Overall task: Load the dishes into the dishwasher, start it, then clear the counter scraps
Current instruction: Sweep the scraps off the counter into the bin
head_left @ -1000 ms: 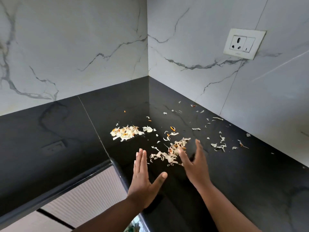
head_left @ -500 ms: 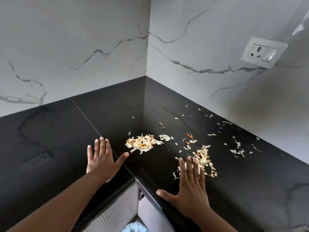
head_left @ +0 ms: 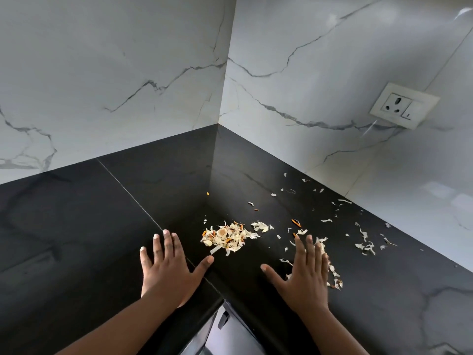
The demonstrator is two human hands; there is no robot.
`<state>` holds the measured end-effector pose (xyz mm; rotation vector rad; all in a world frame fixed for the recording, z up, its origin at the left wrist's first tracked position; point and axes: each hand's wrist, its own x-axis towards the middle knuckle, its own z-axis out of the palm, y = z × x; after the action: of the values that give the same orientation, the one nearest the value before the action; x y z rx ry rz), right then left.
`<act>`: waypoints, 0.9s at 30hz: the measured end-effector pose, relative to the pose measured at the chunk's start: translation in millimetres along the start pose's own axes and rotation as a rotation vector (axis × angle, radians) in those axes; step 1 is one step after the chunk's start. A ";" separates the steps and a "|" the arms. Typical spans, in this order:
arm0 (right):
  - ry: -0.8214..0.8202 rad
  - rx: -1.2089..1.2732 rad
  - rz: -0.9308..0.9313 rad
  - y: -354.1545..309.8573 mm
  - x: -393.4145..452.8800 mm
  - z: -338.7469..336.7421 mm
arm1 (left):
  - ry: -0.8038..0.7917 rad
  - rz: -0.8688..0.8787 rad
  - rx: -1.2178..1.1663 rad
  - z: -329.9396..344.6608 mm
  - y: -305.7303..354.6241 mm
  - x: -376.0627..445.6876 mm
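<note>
Pale vegetable scraps with orange bits lie on the black counter (head_left: 102,226) in the corner. One pile of scraps (head_left: 226,237) sits between my hands. My left hand (head_left: 169,270) lies flat with spread fingers just left of that pile, holding nothing. My right hand (head_left: 304,272) lies flat with straight fingers over a second strip of scraps (head_left: 330,267), which shows along its right edge. Thin scattered peelings (head_left: 363,242) spread further right toward the wall.
White marble walls meet at the corner behind the counter. A white wall socket (head_left: 401,105) sits on the right wall. The counter's inner front edge (head_left: 220,301) runs just below my hands, with a cabinet front beneath it.
My left hand moved right, closer to the middle pile. My right hand stays flat on the counter at the second strip of scraps. The view shifted slightly.
</note>
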<state>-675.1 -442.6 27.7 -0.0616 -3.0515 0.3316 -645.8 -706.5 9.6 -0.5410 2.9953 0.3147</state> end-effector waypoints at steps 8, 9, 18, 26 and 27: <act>-0.145 0.002 0.143 89.2 -25.8 -35.1 | -0.024 0.021 0.012 -3.1 -0.8 -0.9; -0.192 -0.007 0.152 97.0 -27.9 -36.0 | -0.025 0.022 0.014 -3.4 -0.5 -1.1; -0.309 -0.014 0.095 107.1 -11.4 -34.1 | -0.033 0.013 0.053 -5.4 1.7 -0.1; -0.434 -0.054 -0.176 109.7 36.8 -40.9 | -0.029 -0.032 0.078 -0.1 6.1 1.6; -0.448 -0.067 -0.222 109.7 43.2 -40.9 | -0.030 -0.040 0.086 0.2 6.5 1.8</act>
<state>-711.6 -324.9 46.8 0.3982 -3.4601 0.2557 -649.8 -701.1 10.4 -0.5810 2.9489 0.1877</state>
